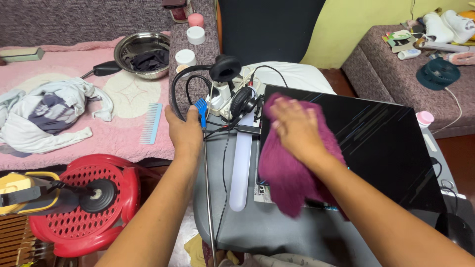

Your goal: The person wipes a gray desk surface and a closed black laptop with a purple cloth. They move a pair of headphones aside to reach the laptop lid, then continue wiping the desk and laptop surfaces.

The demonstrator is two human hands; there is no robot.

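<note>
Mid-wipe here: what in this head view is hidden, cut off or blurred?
- Head view: the laptop lid's left part lies hidden under the purple cloth.
- Right hand is motion-blurred; its fingers run together.
- Left hand: its palm faces away, contact with the grey table edge unclear.
- The bowl's dark contents are too small to identify.

We see a fuzzy, matt magenta cloth [289,168] lying on the laptop lid [381,148], which looks glossy black and streaked. Left of the laptop lid, the grey table [257,227] appears smooth and matt, and the steel bowl [142,53] shines.
</note>
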